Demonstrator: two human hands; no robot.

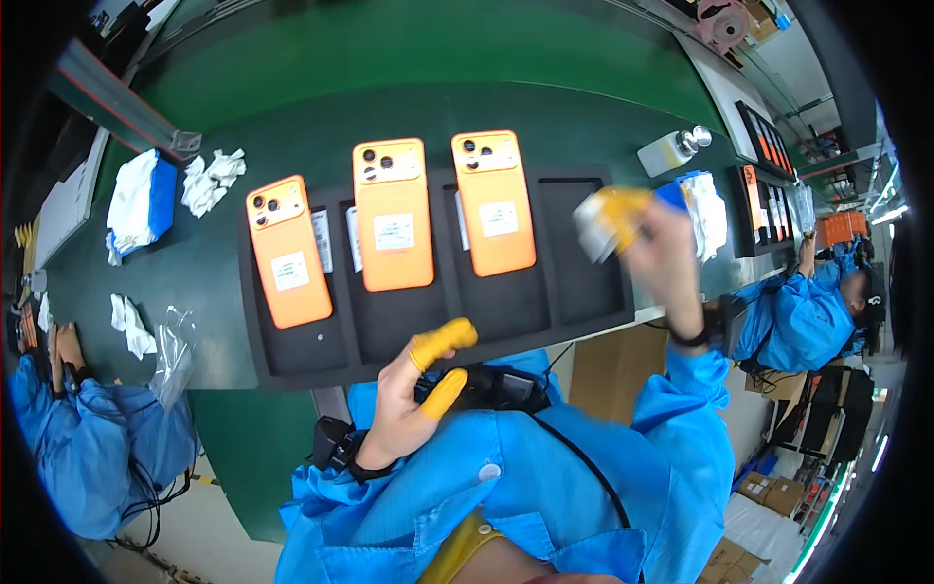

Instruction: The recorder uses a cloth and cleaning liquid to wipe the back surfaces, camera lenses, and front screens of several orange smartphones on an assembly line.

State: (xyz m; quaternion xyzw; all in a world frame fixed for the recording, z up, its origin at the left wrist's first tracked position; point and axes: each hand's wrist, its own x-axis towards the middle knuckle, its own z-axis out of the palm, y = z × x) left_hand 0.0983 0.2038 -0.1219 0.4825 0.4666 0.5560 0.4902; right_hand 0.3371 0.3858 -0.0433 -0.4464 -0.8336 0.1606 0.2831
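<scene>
Three orange phones lie back up on a black tray point(591, 292) with several compartments: a tilted left phone point(304, 302), a middle phone point(394, 265) and a right phone point(504, 253). Each has a white label on its back. My left hand point(401, 404), with yellow finger covers on thumb and forefinger, hovers at the tray's front edge; its fingers are apart and hold nothing. Over the tray's right end, my right hand point(657, 243) pinches a white cloth point(593, 230). That hand is smeared by motion, and its fingertips also wear yellow covers.
A bottle with a metal top point(666, 154) stands at the back right, near a stack of white cloths point(708, 216). More folded cloths point(133, 200), a crumpled cloth point(212, 183) and a clear plastic bag point(173, 360) lie left. People in blue work at both sides.
</scene>
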